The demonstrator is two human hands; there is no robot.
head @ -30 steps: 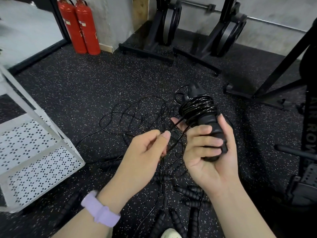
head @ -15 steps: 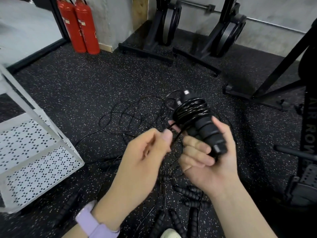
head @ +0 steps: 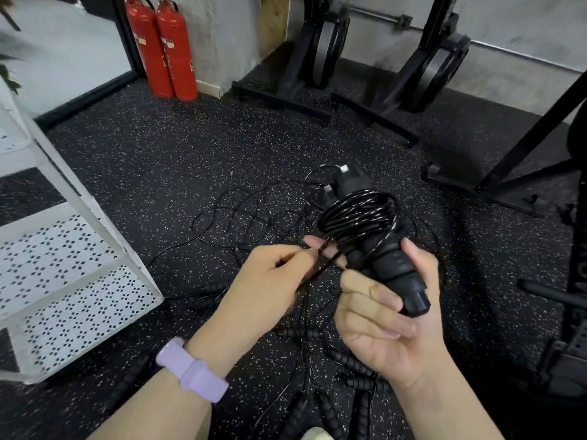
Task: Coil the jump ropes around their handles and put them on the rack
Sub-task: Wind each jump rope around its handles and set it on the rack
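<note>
Between your two hands, a pair of black jump rope handles [head: 378,249] stands tilted, its top end away from you, with shiny black cord [head: 357,214] wound in a thick band around its upper part. Your right hand [head: 390,315] curls around the lower part, thumb on the far side and fingers wrapped at the near side, gripping firmly. Your left hand [head: 270,281] pinches the last short tail of cord [head: 320,265] between thumb and fingertips, just beside your right fingertips. You appear to be at the end of coiling this rope; the next move likely calls for tucking that tail under a wrap so the coil holds, then carrying the bundle to the white perforated rack [head: 63,274], well to the left of your left hand. Below and beyond your fingers, more ropes [head: 247,214] lie tangled on the speckled floor, their ribbed handles [head: 349,360] uncoiled. Compared with a second ago, the bundle has tipped further, its butt end now pointing towards you, your right fingers have loosened their overlap, and your left hand has closed in against the coil.
</note>
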